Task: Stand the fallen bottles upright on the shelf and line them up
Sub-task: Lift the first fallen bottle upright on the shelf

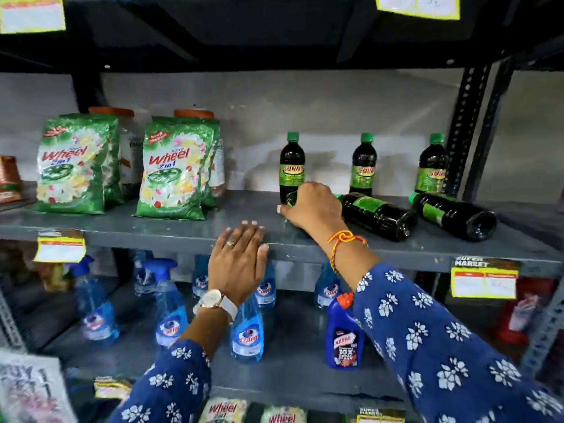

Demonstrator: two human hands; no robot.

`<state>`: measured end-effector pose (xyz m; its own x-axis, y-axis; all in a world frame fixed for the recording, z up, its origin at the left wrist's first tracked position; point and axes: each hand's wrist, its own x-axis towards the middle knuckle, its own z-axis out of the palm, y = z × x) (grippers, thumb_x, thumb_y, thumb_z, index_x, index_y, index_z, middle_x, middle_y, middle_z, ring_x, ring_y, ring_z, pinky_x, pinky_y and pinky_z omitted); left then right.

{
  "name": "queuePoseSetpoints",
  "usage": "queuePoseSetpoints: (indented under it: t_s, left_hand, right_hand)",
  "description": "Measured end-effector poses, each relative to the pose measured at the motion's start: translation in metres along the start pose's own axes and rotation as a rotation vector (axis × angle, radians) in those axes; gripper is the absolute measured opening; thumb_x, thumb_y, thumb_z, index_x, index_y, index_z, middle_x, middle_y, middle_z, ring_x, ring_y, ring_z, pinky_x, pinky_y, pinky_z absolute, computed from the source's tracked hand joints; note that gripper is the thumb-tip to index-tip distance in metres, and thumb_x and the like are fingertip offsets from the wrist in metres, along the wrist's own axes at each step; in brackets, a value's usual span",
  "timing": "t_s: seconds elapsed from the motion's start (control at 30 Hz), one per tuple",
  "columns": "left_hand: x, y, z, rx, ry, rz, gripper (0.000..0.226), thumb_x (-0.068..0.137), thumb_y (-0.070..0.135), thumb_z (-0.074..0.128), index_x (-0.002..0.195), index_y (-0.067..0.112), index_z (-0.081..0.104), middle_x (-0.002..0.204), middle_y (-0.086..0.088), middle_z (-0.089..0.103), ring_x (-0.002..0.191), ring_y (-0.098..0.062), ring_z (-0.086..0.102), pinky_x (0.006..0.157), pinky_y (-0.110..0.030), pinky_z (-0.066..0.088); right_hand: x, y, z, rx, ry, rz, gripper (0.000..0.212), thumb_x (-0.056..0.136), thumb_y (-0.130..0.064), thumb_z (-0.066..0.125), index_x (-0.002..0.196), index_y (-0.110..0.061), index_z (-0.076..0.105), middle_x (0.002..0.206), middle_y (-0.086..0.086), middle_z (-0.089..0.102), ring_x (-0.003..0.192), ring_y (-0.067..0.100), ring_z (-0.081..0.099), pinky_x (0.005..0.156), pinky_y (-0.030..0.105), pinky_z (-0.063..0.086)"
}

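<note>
Three dark bottles with green caps and green labels stand along the back of the grey shelf (pixel 171 230): the left bottle (pixel 292 160), the middle bottle (pixel 363 163) and the right bottle (pixel 432 166). Two more of the same kind lie on their sides in front, caps pointing left: the first fallen bottle (pixel 378 216) and the second fallen bottle (pixel 454 216). My right hand (pixel 311 209) is curled around the base of the left upright bottle, just left of the first fallen bottle's cap. My left hand (pixel 238 257) rests flat on the shelf's front edge, holding nothing.
Green Wheel detergent packs (pixel 174 169) and jars with orange lids stand on the left half of the same shelf. A perforated black upright (pixel 467 126) closes the right end. Blue spray bottles (pixel 166 303) and a blue cleaner bottle (pixel 343 334) fill the shelf below. Yellow price tags (pixel 483 282) hang on the edges.
</note>
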<state>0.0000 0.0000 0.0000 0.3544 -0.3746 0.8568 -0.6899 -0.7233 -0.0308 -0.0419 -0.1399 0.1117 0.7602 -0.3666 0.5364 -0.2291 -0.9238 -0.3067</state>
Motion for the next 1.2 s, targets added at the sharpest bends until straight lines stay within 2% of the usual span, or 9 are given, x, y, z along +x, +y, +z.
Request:
queuePoseSetpoints:
  t_s: [0.17, 0.27, 0.33, 0.43, 0.57, 0.73, 0.9, 1.1, 1.2]
  left_hand:
    - [-0.006, -0.01, 0.012, -0.031, 0.097, 0.055, 0.042, 0.094, 0.028, 0.034, 0.106, 0.008, 0.069, 0.108, -0.009, 0.07, 0.097, -0.027, 0.066, 0.089, -0.039, 0.047]
    - [-0.003, -0.014, 0.016, -0.037, 0.174, 0.087, 0.044, 0.097, 0.029, 0.032, 0.104, 0.009, 0.07, 0.106, -0.007, 0.071, 0.095, -0.026, 0.066, 0.087, -0.037, 0.045]
    - [-0.007, -0.015, 0.021, -0.026, 0.203, 0.104, 0.04, 0.095, 0.028, 0.036, 0.106, 0.009, 0.069, 0.108, -0.006, 0.07, 0.096, -0.025, 0.065, 0.088, -0.038, 0.045]
    - [-0.006, -0.017, 0.027, -0.026, 0.214, 0.109, 0.039, 0.095, 0.028, 0.037, 0.108, 0.011, 0.069, 0.11, -0.005, 0.07, 0.097, -0.024, 0.065, 0.089, -0.038, 0.046]
    - [-0.007, -0.02, 0.032, -0.034, 0.269, 0.115, 0.038, 0.095, 0.028, 0.037, 0.107, 0.011, 0.07, 0.109, -0.004, 0.07, 0.095, -0.023, 0.065, 0.09, -0.036, 0.042]
    - [-0.007, -0.02, 0.036, -0.05, 0.296, 0.118, 0.038, 0.095, 0.027, 0.037, 0.108, 0.011, 0.069, 0.108, -0.005, 0.07, 0.096, -0.024, 0.064, 0.09, -0.037, 0.042]
    - [-0.008, -0.02, 0.038, -0.061, 0.309, 0.121, 0.039, 0.095, 0.027, 0.037, 0.108, 0.01, 0.069, 0.108, -0.006, 0.07, 0.098, -0.024, 0.063, 0.091, -0.037, 0.042]
    - [-0.01, -0.016, 0.038, -0.067, 0.286, 0.077, 0.036, 0.092, 0.025, 0.04, 0.109, 0.009, 0.068, 0.108, -0.007, 0.069, 0.1, -0.026, 0.063, 0.093, -0.04, 0.043]
    - [-0.009, -0.013, 0.038, -0.086, 0.29, 0.045, 0.036, 0.093, 0.025, 0.04, 0.106, 0.009, 0.069, 0.106, -0.007, 0.07, 0.099, -0.025, 0.064, 0.094, -0.039, 0.042]
  right_hand:
    - [0.024, -0.01, 0.016, -0.345, -0.155, 0.134, 0.057, 0.074, -0.051, 0.066, 0.115, -0.013, 0.055, 0.12, 0.011, 0.055, 0.118, 0.034, 0.04, 0.091, 0.043, 0.038]
    - [0.036, -0.014, 0.028, -0.408, -0.203, 0.215, 0.047, 0.078, -0.032, 0.066, 0.12, -0.013, 0.054, 0.122, 0.009, 0.057, 0.115, 0.033, 0.048, 0.089, 0.042, 0.041]
    - [0.042, -0.013, 0.031, -0.35, -0.172, 0.221, 0.04, 0.077, -0.022, 0.067, 0.115, -0.013, 0.056, 0.117, 0.007, 0.061, 0.109, 0.03, 0.056, 0.082, 0.038, 0.042]
    - [0.043, -0.004, 0.031, -0.11, -0.083, 0.211, 0.044, 0.071, -0.029, 0.073, 0.11, -0.012, 0.058, 0.113, 0.009, 0.062, 0.106, 0.031, 0.058, 0.075, 0.033, 0.042]
    - [0.042, 0.001, 0.03, 0.258, 0.167, 0.235, 0.055, 0.064, -0.05, 0.07, 0.103, -0.014, 0.053, 0.1, 0.01, 0.063, 0.111, 0.033, 0.041, 0.075, 0.04, 0.032]
    - [0.033, -0.005, 0.044, 0.75, 0.368, 0.192, 0.061, 0.065, -0.042, 0.075, 0.107, -0.017, 0.039, 0.111, 0.005, 0.056, 0.103, 0.029, 0.038, 0.074, 0.039, 0.037]
    - [0.021, 0.0, 0.061, 0.743, 0.456, 0.169, 0.075, 0.06, -0.031, 0.082, 0.113, -0.012, 0.033, 0.12, 0.008, 0.046, 0.106, 0.031, 0.038, 0.077, 0.034, 0.029]
    - [0.018, 0.004, 0.061, 0.488, 0.437, 0.146, 0.092, 0.054, -0.045, 0.083, 0.12, -0.009, 0.031, 0.123, 0.014, 0.039, 0.109, 0.033, 0.039, 0.078, 0.038, 0.036]
    - [0.019, 0.005, 0.062, 0.485, 0.431, 0.136, 0.091, 0.053, -0.037, 0.085, 0.119, -0.009, 0.028, 0.117, 0.014, 0.039, 0.105, 0.033, 0.042, 0.084, 0.04, 0.041]
